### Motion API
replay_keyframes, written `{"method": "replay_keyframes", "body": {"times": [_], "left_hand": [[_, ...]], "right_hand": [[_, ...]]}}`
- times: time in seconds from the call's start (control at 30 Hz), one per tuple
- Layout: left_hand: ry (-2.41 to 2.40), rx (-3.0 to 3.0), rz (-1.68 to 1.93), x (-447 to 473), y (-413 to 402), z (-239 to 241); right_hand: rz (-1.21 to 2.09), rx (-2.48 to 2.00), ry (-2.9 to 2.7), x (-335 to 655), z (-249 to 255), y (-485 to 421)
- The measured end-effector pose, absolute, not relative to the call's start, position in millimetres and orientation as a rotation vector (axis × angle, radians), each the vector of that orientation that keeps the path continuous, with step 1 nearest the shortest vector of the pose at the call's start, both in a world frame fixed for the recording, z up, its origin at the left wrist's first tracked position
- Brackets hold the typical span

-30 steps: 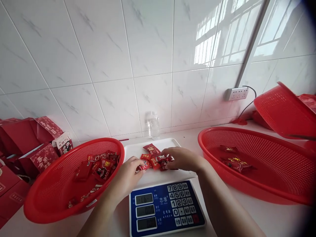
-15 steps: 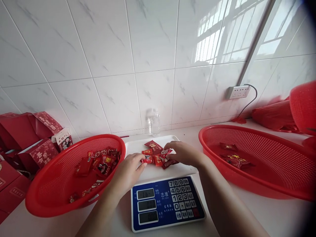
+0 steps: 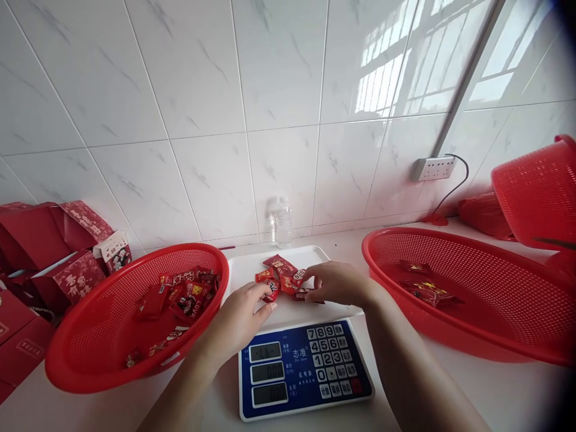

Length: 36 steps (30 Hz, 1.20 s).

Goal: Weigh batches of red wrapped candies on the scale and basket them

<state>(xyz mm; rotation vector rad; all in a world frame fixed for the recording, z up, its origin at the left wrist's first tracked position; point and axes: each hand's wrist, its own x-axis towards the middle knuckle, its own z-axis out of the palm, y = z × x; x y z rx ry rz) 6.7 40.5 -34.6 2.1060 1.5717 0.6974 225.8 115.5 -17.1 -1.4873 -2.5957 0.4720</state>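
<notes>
Evidently touches red packets [image 3: 287, 283] on white tray [image 3: 243, 273] with half-curled left hand [image 3: 243, 307] and right hand [image 3: 339, 282]; cannot tell whether gripping. Has rear packet [image 3: 279, 265] slanting lengthwise, back left to front right.

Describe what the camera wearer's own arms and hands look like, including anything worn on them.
The left hand and right hand are ungloved, with no ring visible. The left forearm and right forearm are bare where they show: no sleeve, watch or bracelet in view, and no distinct markings.
</notes>
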Motion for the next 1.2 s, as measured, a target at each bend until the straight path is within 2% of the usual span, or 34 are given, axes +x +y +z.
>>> {"method": "replay_keyframes", "body": {"times": [0.37, 0.67, 0.97, 1.2], "left_hand": [[1.478, 2.049, 0.76, 10.7, 39.6, -36.5], [1.536, 2.08, 0.762, 11.1, 39.2, -33.5], [1.694, 2.198, 1.008, -4.9, 50.3, -35.1], [1.76, 2.165, 1.14, -10.8, 50.9, -32.3]], "right_hand": [[0.396, -1.52, -2.558, 213.6, -22.0, 113.1], [0.444, -1.282, -2.672, 204.2, -27.0, 110.0], [0.387, -1.469, -2.444, 226.3, -23.1, 123.0], [0.441, -1.294, -2.57, 204.5, -32.1, 117.3]]}}
